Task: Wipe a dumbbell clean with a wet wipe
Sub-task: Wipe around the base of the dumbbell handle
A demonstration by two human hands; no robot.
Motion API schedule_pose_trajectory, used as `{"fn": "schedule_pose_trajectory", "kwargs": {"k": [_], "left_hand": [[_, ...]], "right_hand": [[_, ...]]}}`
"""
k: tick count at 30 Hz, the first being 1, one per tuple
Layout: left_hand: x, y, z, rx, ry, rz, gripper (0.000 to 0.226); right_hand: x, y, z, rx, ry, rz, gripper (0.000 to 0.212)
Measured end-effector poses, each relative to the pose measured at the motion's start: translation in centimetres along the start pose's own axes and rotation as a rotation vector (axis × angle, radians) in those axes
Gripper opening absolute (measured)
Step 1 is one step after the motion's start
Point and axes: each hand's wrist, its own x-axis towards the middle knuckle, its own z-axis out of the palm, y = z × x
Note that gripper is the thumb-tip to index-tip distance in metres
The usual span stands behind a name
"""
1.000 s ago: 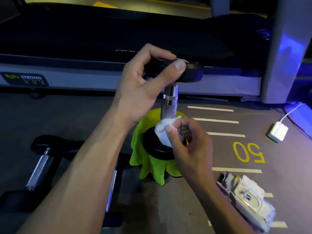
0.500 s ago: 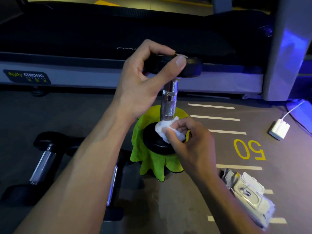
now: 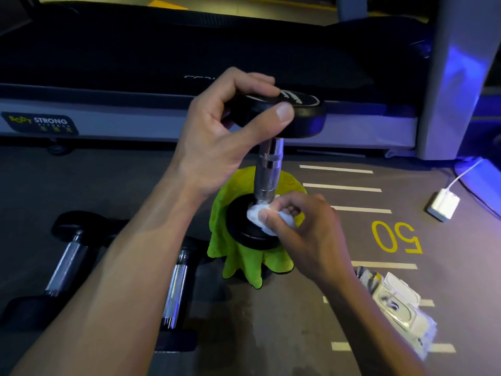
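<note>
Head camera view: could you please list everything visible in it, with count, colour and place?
upright dumbbell: one, black ends, silver handle, standing on the green cloth at centre
wet wipe: one, white, pressed on the lower end beside the handle
green cloth: one, bright green, under the dumbbell
lying dumbbells: two, black and silver, on the floor at left
wipes pack: one, whitish, lid open, lower right
charger: one, white, with cable, right
treadmill: one, black and grey, behind
floor: grey, white lines, yellow 50
left hand: grips the top end
right hand: fingers hold the wipe
</note>
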Motion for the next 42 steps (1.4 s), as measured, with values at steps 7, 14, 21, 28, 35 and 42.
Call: {"fn": "schedule_pose_trajectory", "kwargs": {"k": [7,14,21,28,35,42], "left_hand": [[-0.1,0.1,-0.4,-0.078,-0.048,-0.023,0.024],[-0.6,-0.1,0.3,0.084,0.004,0.063,0.022],[-0.1,0.4,-1.3,0.205,-0.074,0.120,0.021],[0.6,-0.2,-1.3,0.194,-0.147,0.125,0.016],[1.1,-0.9,-0.6,0.173,-0.118,0.131,0.016],[1.4,-0.8,-1.1,0.200,-0.097,0.113,0.013]], "right_hand": [[1.6,0.7,-0.9,0.280,-0.170,0.073,0.012],[-0.9,-1.3,0.8,-0.049,-0.022,-0.134,0.014],[1.1,1.2,-0.3,-0.023,0.042,-0.048,0.011],[1.7,1.1,0.7,0.148,-0.065,0.016,0.010],[0.2,-1.7,1.4,0.032,0.028,-0.133,0.009],[3.7,-3.8,0.5,0.124,0.263,-0.154,0.012]]}}
